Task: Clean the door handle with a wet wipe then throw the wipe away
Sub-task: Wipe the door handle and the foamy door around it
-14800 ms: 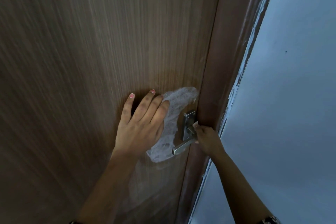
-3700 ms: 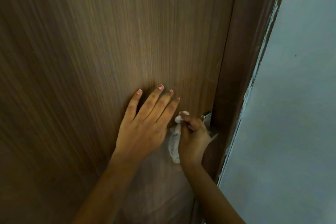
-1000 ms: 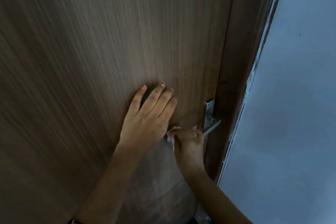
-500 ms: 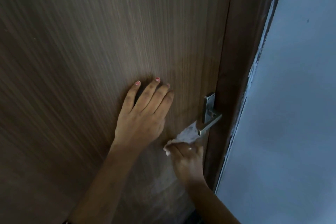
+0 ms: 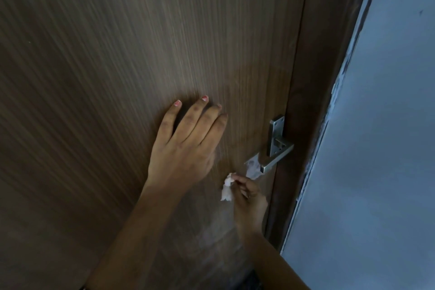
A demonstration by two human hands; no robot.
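**Inspector:** Report the hands, then work outward.

**Operator:** My right hand (image 5: 249, 195) is pinched shut on the crumpled white wet wipe (image 5: 227, 187); I hold it just below and to the left of the brushed-steel lever door handle (image 5: 270, 160). Half a second ago that hand was up against the lever's free end with the wipe trailing onto it. Now the hand has dropped clear. A pale patch shows at the lever's tip; whether it is a trailing part of the wipe or a reflection, I cannot tell. My left hand (image 5: 186, 146) lies open and flat, fingers spread, on the dark brown wood-grain door (image 5: 117, 77), as it did a second ago.

**Inspector:** What follows from that?

**Operator:** I judge the wiping stroke along the lever finished, or nearly so. The steel backplate (image 5: 277, 128) stands uncovered. What remains is disposal.

**Inspector:** Any bin?

**Operator:** None in view. Only the brown door frame (image 5: 324, 77) and the pale grey wall (image 5: 388, 148) to the right. I must turn away to find one, keeping the pinch firm.
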